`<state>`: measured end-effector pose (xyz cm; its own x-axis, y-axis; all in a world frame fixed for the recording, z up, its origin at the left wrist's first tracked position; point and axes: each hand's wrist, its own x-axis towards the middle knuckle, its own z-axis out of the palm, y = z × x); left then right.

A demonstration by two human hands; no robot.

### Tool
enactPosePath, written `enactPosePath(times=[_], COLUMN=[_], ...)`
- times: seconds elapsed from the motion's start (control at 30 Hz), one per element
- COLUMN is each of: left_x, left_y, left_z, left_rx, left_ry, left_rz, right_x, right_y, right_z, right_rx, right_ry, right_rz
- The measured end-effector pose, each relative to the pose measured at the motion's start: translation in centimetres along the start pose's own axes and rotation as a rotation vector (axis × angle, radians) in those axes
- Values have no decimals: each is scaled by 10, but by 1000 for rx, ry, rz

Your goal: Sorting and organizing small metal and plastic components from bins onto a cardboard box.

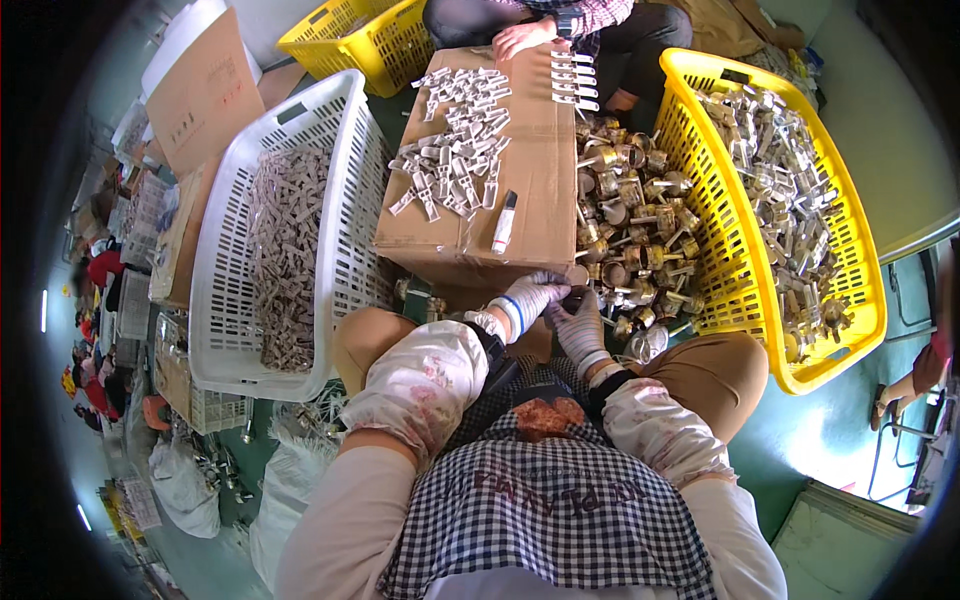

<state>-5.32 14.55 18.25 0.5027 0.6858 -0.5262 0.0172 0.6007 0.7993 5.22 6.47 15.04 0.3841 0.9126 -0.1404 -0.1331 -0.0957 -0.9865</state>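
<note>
My left hand [530, 298] and my right hand [580, 325] both wear white knit gloves and meet just below the front edge of a cardboard box [545, 160]. Together they hold a small dark metal part [573, 297] between the fingers. On top of the box lie several flat silver metal pieces [455, 140] and a white tube with a dark cap [504, 222]. Right of my hands is a heap of brass-coloured round lock parts [630, 230].
A white plastic basket [340, 240] on the left holds grey metal plates. A yellow basket [740, 280] on the right holds silver assemblies; another yellow basket [360, 40] stands at the back. Another person's hand [520, 38] rests on the box's far edge.
</note>
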Motion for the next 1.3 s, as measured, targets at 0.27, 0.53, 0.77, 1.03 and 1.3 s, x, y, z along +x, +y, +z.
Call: enactPosePath(times=[0.27,0.53,0.77,1.03,1.3], left_x=[21,20,15,13,18], left_y=[-16,-1,-6,-4,-11], left_z=[-23,1,1,3,-5], left_rx=[96,304,167,181,186], left_ry=[3,126,125,119,128], left_rz=[139,79,109,140,150], right_x=[-36,-64,-72,-64,-58], right_y=[-82,-119,-133,-124,-120], right_z=[5,18,18,18,21], right_rx=[-301,-384,-606,-288,-295], right_ry=[-96,-384,-509,-661,-725], right_rz=[-302,-13,97,258,256])
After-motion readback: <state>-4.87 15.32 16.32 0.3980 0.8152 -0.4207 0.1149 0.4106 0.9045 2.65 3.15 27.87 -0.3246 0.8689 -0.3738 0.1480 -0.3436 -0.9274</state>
